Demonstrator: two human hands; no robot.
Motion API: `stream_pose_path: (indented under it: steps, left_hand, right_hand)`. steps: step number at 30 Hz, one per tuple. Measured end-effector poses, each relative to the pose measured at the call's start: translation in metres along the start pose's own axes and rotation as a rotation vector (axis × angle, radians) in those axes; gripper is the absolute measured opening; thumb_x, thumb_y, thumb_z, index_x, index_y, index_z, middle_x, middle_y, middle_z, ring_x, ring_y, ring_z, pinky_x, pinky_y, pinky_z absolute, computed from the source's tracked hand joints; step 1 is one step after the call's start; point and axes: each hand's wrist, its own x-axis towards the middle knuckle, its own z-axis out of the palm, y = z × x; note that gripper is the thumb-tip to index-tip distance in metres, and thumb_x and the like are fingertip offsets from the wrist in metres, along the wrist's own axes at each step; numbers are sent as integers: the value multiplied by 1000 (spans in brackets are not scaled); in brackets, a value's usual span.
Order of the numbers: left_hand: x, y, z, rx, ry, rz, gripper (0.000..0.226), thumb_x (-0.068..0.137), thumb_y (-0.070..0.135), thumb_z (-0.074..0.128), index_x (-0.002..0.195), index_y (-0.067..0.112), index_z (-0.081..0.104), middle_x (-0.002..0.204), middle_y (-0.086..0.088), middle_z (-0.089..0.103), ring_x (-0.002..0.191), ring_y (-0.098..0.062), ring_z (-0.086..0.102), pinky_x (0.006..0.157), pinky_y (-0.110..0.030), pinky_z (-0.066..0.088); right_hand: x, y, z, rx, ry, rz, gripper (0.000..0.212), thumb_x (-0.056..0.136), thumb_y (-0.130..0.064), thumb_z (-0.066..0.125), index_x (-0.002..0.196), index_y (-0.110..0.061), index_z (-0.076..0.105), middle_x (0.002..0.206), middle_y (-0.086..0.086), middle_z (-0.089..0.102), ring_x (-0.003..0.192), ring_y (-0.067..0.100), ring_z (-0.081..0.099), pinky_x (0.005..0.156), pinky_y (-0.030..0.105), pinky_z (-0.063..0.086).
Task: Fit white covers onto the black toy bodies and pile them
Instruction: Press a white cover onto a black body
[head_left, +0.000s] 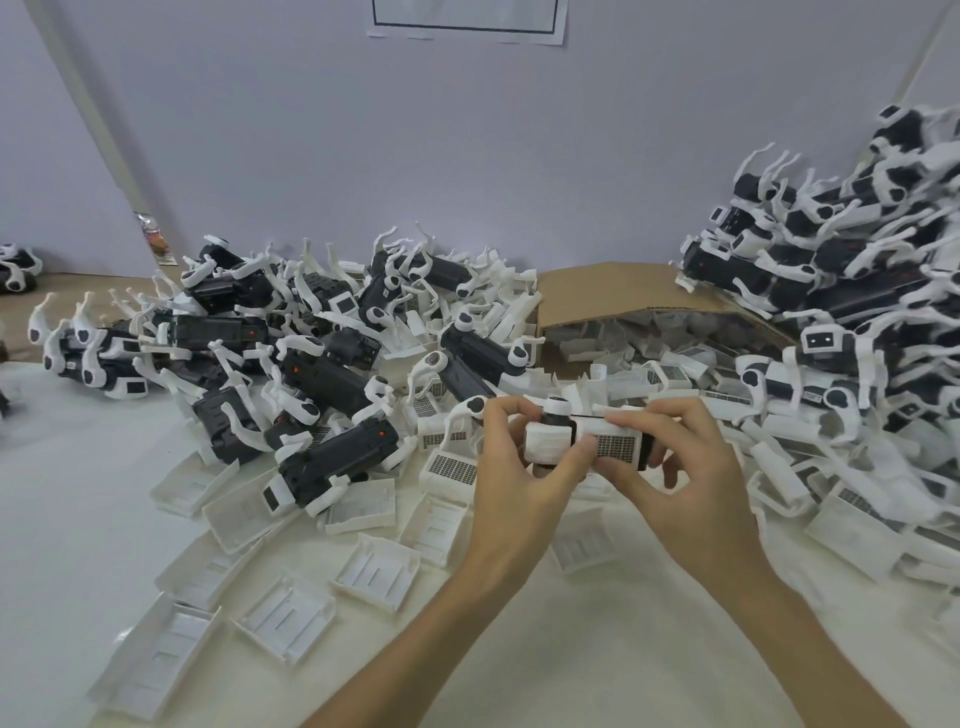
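Left hand (514, 483) pinches the head end of a black toy body (550, 439), held mid-frame above the loose covers (374, 571). Right hand (691, 467) grips the white cover (615, 442) on it.

Lower left: loose covers (280, 618). Centre left, behind them: heap of toy bodies (322, 376). Centre: cardboard box (613, 291). Right edge: taller pile (857, 296).

I see one black toy body (645, 449) lying level at centre with a white grilled cover (615, 446) laid along its top, loose covers (283, 618) scattered hollow-side up in front, black bodies (322, 376) heaped left, more toys (857, 296) piled high right
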Motion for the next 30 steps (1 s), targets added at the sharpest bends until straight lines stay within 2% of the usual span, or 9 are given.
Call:
stream_pose_path:
  steps: [2,6,10,14,16,20,24,27,30]
  left_hand:
    - [2,-1,-1,-15,-10,-13,40,81,19,79,103,31,48,94,8,69,90,-29,73,78,-48,62]
    - [4,-3,-4,-42,-5,-2,39,86,15,78,109,30,51,95,3,71,87,-23,75,67,-32,62]
    - [4,-1,-5,-75,24,-23,33,87,21,78,108,33,56,93,5,73,89,-22,75,65,-33,62]
    - [4,1,-5,-115,48,-71,29,88,23,78,109,29,59,88,9,72,85,-18,75,59,-35,62]
    - [4,1,-4,-132,51,-128,24,88,27,78,106,31,62,92,1,71,85,-22,74,60,-42,63]
    - [5,3,-5,-129,29,-240,29,80,40,78,105,34,64,106,-15,69,85,-24,73,57,-36,60]
    - [7,5,-6,-167,-75,-342,43,80,42,78,116,28,61,98,-6,75,91,-22,74,65,-37,61]
    - [8,7,-6,-172,-163,-374,46,82,44,75,121,21,63,103,-5,76,94,-23,75,69,-39,62]
    - [8,7,-8,-194,-149,-398,47,77,43,78,116,21,64,102,-6,76,92,-23,75,66,-37,62]
  right_hand:
    - [0,1,0,-30,4,-7,41,77,-44,73,110,-21,75,102,-8,52,82,8,54,64,14,40]
    - [-1,2,1,-91,25,-37,40,81,-40,80,116,-21,71,106,-7,58,100,-2,52,86,7,37]
    - [-3,5,1,-218,-25,-174,61,71,-23,90,125,-25,64,120,-11,61,112,6,49,100,23,36]
    - [-2,11,4,-353,2,-259,74,67,-14,92,133,-26,60,128,-7,62,117,21,54,97,40,40]
    - [-3,14,4,-374,0,-286,72,72,-18,89,135,-27,57,128,-7,62,119,21,55,97,38,39]
    - [-2,14,4,-374,14,-316,61,74,-29,80,133,-22,62,115,-1,66,111,19,56,93,32,35]
    - [-1,12,0,-326,39,-317,56,73,-31,81,126,-19,67,110,1,69,106,20,59,90,39,45]
    - [-1,11,-3,-241,36,-318,56,75,-29,85,125,-14,67,111,5,71,102,24,65,88,39,50]
    - [-1,7,-1,-207,19,-296,61,68,-25,86,123,-8,68,111,7,71,101,27,67,87,36,54]
